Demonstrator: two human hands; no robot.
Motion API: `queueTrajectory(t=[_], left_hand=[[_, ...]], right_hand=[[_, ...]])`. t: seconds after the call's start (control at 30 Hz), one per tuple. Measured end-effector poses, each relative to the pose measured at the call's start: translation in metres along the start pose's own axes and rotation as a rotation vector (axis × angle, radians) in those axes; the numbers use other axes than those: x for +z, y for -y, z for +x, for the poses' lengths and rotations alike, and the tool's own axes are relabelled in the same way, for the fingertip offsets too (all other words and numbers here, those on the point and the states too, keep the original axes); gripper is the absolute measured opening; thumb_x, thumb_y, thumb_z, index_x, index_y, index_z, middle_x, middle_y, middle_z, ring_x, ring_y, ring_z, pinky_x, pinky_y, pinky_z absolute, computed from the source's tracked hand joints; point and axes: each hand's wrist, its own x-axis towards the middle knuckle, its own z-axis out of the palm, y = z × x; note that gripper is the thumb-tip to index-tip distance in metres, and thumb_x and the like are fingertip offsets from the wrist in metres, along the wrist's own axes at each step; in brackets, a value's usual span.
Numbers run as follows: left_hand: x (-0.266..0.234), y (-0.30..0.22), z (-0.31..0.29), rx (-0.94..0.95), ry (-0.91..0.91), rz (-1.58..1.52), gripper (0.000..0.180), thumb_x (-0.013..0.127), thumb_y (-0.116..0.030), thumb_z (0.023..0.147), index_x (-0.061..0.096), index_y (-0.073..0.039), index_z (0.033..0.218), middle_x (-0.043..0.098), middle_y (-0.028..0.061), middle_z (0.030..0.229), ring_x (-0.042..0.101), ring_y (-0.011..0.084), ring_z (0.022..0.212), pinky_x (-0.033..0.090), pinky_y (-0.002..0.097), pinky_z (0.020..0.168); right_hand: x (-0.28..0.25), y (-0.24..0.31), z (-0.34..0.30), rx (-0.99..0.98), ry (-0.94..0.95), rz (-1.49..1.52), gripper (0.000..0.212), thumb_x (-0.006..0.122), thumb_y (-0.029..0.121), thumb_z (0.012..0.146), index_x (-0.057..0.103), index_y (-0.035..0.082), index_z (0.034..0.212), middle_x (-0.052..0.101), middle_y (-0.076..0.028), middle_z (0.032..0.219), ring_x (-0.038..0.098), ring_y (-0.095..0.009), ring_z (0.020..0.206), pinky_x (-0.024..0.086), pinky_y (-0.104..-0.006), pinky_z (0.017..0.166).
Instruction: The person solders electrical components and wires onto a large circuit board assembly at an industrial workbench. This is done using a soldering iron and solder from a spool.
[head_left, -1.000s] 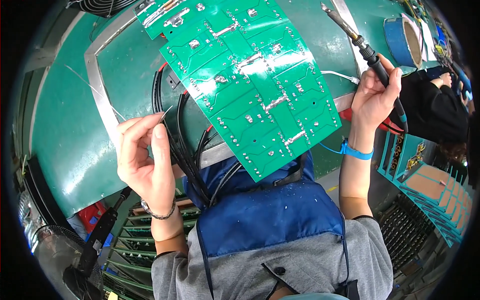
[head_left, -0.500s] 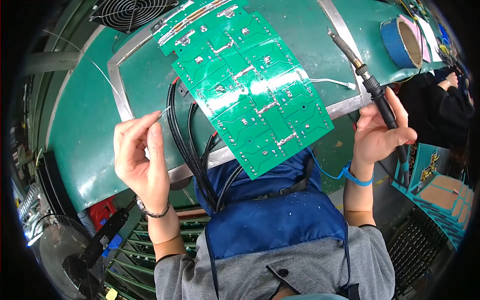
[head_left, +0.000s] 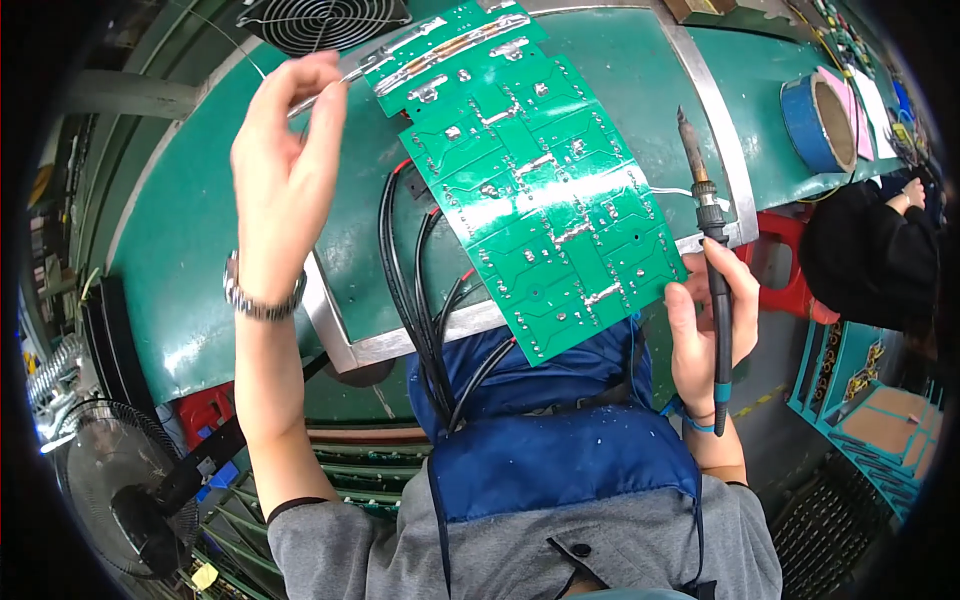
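Observation:
A large green circuit board [head_left: 560, 205] lies tilted, its soldered side up, in front of me; its near end reaches over the table edge above my lap. My right hand [head_left: 712, 325] is closed round a soldering iron [head_left: 708, 215], tip pointing away from me, and its fingers are at the board's near right corner. At the board's far left corner is my left hand [head_left: 285, 165], fingers and thumb pinched. A thin solder wire [head_left: 232, 40] trails from behind that hand; the piece between the fingers is mostly hidden. Black cables [head_left: 395, 270] hang from under the board's left side.
A round fan grille [head_left: 325, 20] stands at the far edge of the green table [head_left: 190, 270]. To the right are a blue tape roll [head_left: 815, 125], a red stool [head_left: 780, 265] and another person's dark sleeve [head_left: 850, 245]. A standing fan [head_left: 125, 490] is at the lower left.
My left hand has moved away from me to the board's far left corner. The right hand has moved left with the soldering iron to the board's near right corner. The view has shifted slightly.

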Motion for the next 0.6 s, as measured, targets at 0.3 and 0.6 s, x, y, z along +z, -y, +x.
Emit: queueTrajectory(t=[0.3, 0.6], left_hand=[[0.019, -0.004, 0.025, -0.12, 0.127, 0.032, 0.022, 0.053, -0.022, 0.092, 0.06, -0.002, 0.099, 0.066, 0.0088, 0.087, 0.06, 0.017, 0.073, 0.048, 0.0305, 0.066], [0.0, 0.02, 0.024, -0.22, 0.207, 0.121, 0.025, 0.05, -0.027, 0.093, 0.057, -0.003, 0.098, 0.067, 0.0041, 0.086, 0.061, 0.0111, 0.074, 0.049, 0.0271, 0.061]], right_hand=[[0.011, 0.025, -0.007, 0.326, -0.062, 0.207, 0.048, 0.066, 0.003, 0.086, 0.046, 0.003, 0.129, 0.059, -0.008, 0.103, 0.058, -0.009, 0.082, 0.05, -0.0214, 0.071], [0.008, 0.004, 0.031, 0.133, -0.15, 0.085, 0.038, 0.064, 0.004, 0.087, 0.055, 0.003, 0.123, 0.062, -0.006, 0.099, 0.058, -0.008, 0.084, 0.049, -0.0233, 0.077]])
